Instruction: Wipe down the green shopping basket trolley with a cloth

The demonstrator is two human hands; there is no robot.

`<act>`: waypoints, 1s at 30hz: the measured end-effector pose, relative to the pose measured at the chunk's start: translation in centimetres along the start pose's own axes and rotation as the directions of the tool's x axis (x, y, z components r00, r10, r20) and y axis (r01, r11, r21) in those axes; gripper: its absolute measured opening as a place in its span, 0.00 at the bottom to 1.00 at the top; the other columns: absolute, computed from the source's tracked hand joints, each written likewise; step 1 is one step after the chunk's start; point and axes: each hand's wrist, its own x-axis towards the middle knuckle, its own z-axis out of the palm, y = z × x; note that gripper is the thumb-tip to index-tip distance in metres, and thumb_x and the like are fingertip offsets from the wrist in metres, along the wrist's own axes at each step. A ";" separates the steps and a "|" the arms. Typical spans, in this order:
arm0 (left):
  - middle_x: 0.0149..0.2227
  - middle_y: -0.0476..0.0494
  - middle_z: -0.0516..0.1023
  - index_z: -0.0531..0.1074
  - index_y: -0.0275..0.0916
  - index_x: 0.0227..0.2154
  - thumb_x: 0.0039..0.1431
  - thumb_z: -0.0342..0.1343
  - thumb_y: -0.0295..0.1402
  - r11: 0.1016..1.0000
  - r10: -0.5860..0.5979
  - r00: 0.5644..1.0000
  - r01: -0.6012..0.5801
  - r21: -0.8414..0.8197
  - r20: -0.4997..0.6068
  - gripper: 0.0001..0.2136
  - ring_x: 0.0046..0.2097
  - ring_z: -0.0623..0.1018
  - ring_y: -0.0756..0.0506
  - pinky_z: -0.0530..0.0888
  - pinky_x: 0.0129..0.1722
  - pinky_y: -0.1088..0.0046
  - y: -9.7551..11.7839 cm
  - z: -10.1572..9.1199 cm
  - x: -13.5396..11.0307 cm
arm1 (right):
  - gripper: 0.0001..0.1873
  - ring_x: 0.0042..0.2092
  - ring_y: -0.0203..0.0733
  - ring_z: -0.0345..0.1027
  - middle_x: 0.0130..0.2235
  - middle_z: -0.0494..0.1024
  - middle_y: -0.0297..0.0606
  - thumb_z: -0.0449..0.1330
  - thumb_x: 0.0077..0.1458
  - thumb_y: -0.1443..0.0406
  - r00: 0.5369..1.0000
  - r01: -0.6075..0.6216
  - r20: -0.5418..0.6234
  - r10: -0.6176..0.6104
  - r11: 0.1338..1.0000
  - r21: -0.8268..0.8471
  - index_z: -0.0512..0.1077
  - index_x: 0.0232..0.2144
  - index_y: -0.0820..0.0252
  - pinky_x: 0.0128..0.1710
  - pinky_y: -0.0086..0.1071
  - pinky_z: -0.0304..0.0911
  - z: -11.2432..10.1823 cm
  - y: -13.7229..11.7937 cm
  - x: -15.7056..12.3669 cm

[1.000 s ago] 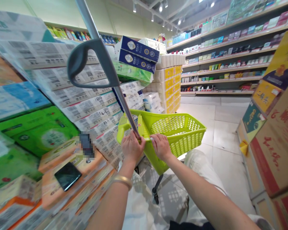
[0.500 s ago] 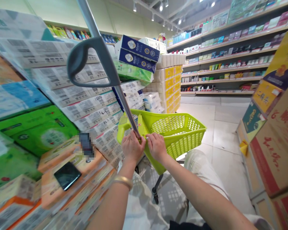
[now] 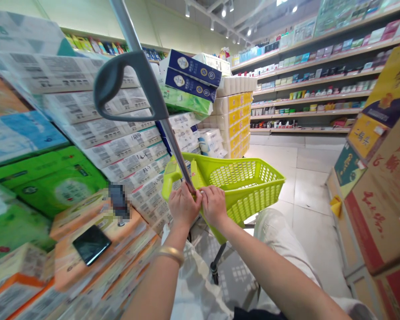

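Observation:
A grey metal pole (image 3: 175, 146) with a looped grey plastic handle (image 3: 110, 89) leans diagonally in front of me. Its lower end meets the near edge of a lime-green shopping cart (image 3: 253, 195), whose basket has perforated sides. My left hand (image 3: 183, 205), a gold bangle on the wrist, is closed round the pole's lower end. Beside it, almost touching, my right hand (image 3: 215, 205) is closed at the cart's near rim, fingertips bent over it. What lies beneath those fingers is partly hidden.
Stacked tissue packs (image 3: 126, 146) rise on the left. A dark phone (image 3: 92, 244) lies on orange packs (image 3: 63, 262); a blurred patch covers something behind it. Cardboard cartons (image 3: 380, 213) line the right side. Stocked shelves (image 3: 306, 106) stand beyond the tiled floor (image 3: 296, 173).
My right hand has shifted slightly left, closer to my left hand, and its fingers are more bent. The view has moved very slightly; the pole and cart stay nearly in place.

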 end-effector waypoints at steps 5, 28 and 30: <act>0.30 0.39 0.78 0.66 0.33 0.44 0.57 0.50 0.38 1.000 0.012 1.000 -0.011 -0.010 0.013 0.15 0.36 0.79 0.38 0.68 0.40 0.62 0.0 -0.4 -0.1 | 0.15 0.43 0.42 0.64 0.41 0.74 0.40 0.45 0.66 0.63 0.990 0.137 0.045 -0.137 0.991 -0.008 0.71 0.44 0.56 0.46 0.35 0.54 -1.3 2.9 -0.6; 0.29 0.40 0.78 0.65 0.31 0.46 0.58 0.50 0.36 1.000 0.021 1.000 -0.021 -0.013 -0.005 0.17 0.35 0.78 0.39 0.67 0.38 0.63 0.3 0.0 0.1 | 0.15 0.41 0.44 0.63 0.37 0.74 0.40 0.45 0.65 0.64 0.993 -0.098 -0.076 0.091 0.991 -0.090 0.72 0.39 0.58 0.46 0.37 0.52 -0.6 3.9 -0.2; 0.30 0.39 0.78 0.64 0.30 0.47 0.58 0.50 0.37 1.000 0.023 1.000 -0.023 -0.005 -0.015 0.17 0.35 0.78 0.39 0.67 0.38 0.63 0.3 0.1 0.1 | 0.14 0.41 0.43 0.64 0.38 0.74 0.39 0.46 0.65 0.64 0.995 -0.084 -0.054 0.081 0.995 -0.059 0.72 0.39 0.57 0.45 0.37 0.52 -0.1 2.6 0.0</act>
